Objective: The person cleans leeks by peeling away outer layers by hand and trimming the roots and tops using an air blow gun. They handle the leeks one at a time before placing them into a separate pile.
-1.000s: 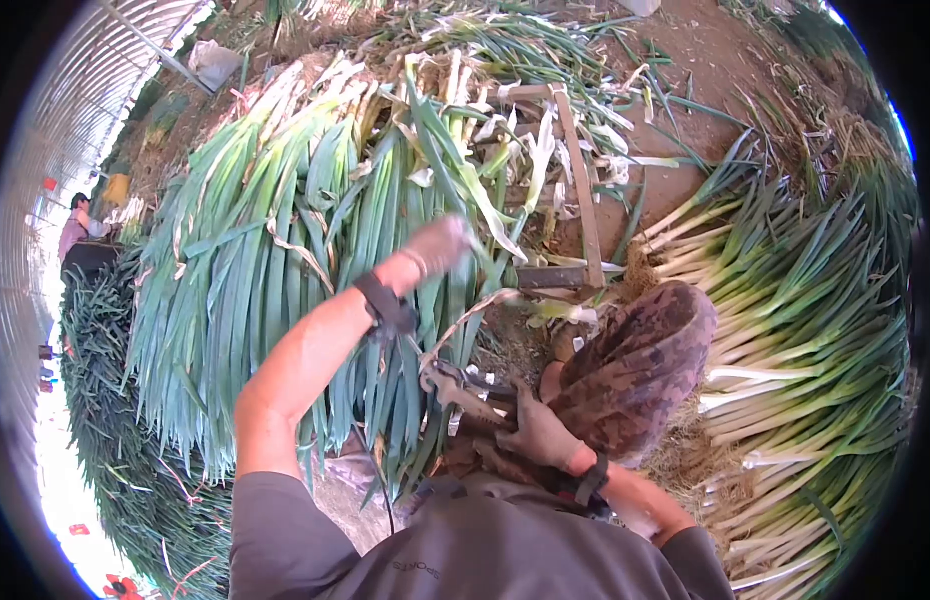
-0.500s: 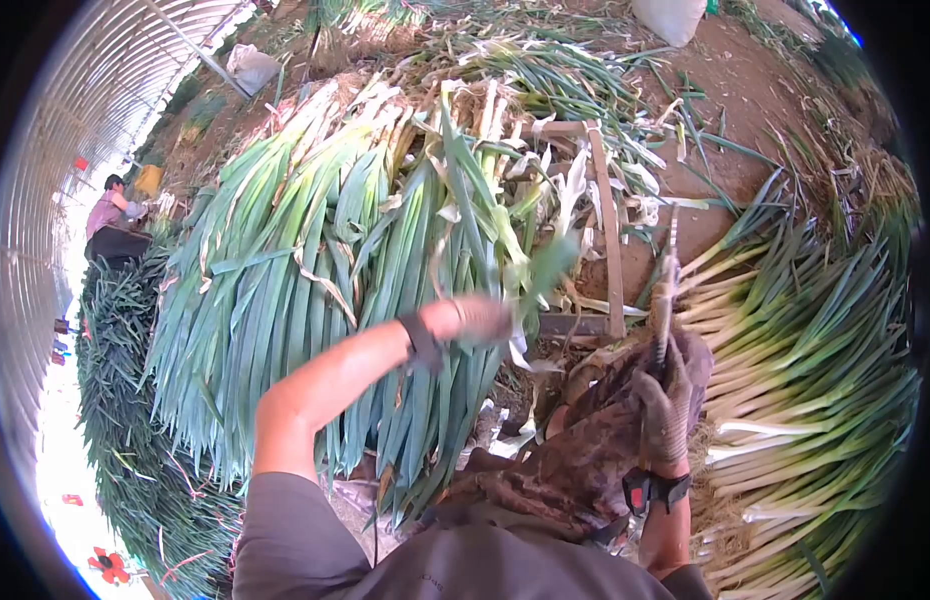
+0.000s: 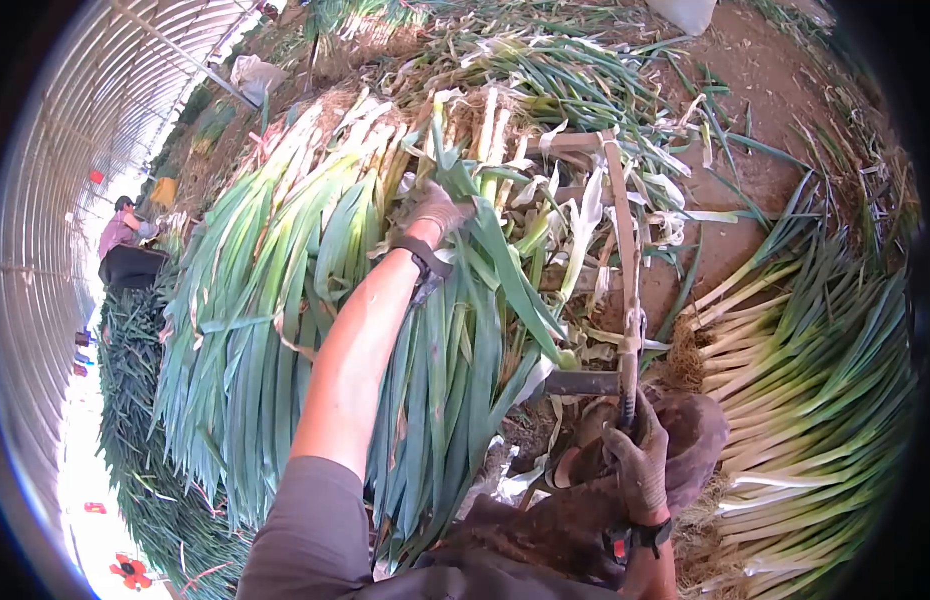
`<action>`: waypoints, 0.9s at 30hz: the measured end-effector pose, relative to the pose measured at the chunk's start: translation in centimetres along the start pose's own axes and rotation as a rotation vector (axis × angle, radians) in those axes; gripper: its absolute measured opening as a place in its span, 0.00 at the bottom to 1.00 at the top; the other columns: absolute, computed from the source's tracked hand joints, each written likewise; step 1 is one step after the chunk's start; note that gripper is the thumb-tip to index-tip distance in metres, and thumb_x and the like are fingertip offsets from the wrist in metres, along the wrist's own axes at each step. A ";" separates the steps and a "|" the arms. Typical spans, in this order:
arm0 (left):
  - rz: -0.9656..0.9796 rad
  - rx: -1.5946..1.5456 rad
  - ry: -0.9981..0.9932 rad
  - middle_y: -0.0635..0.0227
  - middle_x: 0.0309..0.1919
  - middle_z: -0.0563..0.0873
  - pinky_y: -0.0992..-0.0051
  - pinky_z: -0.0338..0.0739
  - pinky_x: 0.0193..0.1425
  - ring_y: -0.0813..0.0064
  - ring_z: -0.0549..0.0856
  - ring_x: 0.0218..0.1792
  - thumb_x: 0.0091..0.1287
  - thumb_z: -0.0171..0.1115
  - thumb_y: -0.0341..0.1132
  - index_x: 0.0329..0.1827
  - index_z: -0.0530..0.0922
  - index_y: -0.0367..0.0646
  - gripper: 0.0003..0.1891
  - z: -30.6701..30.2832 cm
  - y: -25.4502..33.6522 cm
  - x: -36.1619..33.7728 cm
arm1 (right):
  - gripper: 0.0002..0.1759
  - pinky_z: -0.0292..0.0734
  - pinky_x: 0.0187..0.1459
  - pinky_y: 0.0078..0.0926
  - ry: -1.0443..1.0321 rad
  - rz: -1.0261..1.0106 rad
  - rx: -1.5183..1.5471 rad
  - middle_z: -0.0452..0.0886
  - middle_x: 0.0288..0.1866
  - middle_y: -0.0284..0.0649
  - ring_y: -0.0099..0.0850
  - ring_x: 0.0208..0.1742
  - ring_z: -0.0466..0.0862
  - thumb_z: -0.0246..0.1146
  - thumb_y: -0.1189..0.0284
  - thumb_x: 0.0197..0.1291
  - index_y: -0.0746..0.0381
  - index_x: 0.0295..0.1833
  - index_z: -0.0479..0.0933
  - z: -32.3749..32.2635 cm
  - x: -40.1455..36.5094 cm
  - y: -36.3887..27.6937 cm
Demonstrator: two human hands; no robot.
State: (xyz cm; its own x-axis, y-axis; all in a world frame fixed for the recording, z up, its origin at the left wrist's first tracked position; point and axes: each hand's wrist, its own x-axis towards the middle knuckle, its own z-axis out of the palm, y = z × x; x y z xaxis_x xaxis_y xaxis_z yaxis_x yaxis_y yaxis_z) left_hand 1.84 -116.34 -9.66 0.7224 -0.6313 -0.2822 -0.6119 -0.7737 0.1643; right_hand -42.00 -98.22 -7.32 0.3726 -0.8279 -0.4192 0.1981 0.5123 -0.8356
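fig.: view from my head, looking down. the large heap of long flat-leaved green leeks lies across the bare brown earth floor, leaf tips toward me and pale root ends at its far edge. this probably keeps the stalks lined up and within reach. my left hand, in a grey-brown work glove, rests on top of the heap near that far edge. its fingers bend down among the leaves and touch them, but i cannot tell whether they close round a stalk. my right hand, gloved alike, is clenched round a slim dark-handled tool. it is held upright above my camouflage-patterned knee, likely so its working end points away from my body. behind the tool stands a weathered grey wooden frame. a 2nd row of white-stalked leeks lies along the floor's right edge. 1 person in a pink top crouches at its far left edge.
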 end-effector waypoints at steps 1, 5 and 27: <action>0.020 0.068 0.132 0.44 0.78 0.59 0.58 0.62 0.78 0.51 0.61 0.78 0.53 0.77 0.55 0.80 0.49 0.35 0.59 1.0 0.9 0.1 | 0.34 0.68 0.30 0.13 0.012 0.017 -0.026 0.75 0.35 0.29 0.15 0.30 0.71 0.61 0.83 0.56 0.70 0.71 0.66 -0.1 0.4 0.2; 0.183 0.070 0.154 0.50 0.59 0.83 0.61 0.79 0.62 0.52 0.84 0.59 0.54 0.76 0.49 0.58 0.76 0.39 0.33 1.2 2.0 2.6 | 0.35 0.69 0.33 0.13 0.019 0.009 -0.188 0.75 0.36 0.29 0.15 0.32 0.72 0.61 0.83 0.55 0.70 0.72 0.66 0.0 1.5 0.6; 0.765 0.132 -0.226 0.54 0.52 0.81 0.60 0.77 0.53 0.59 0.83 0.47 0.64 0.60 0.56 0.59 0.72 0.39 0.31 -8.0 8.7 -6.0 | 0.33 0.67 0.25 0.14 0.087 -0.045 0.229 0.76 0.33 0.32 0.17 0.25 0.72 0.67 0.76 0.53 0.71 0.66 0.69 -1.2 1.3 -0.6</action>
State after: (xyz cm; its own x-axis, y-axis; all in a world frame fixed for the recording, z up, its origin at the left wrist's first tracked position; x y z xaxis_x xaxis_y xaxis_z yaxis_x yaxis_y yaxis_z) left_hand -5.30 -119.71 1.03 0.0139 -0.9461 -0.3235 -0.9534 -0.1100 0.2808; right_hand -42.72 -99.88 -7.73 0.2807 -0.8628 -0.4205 0.4173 0.5042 -0.7561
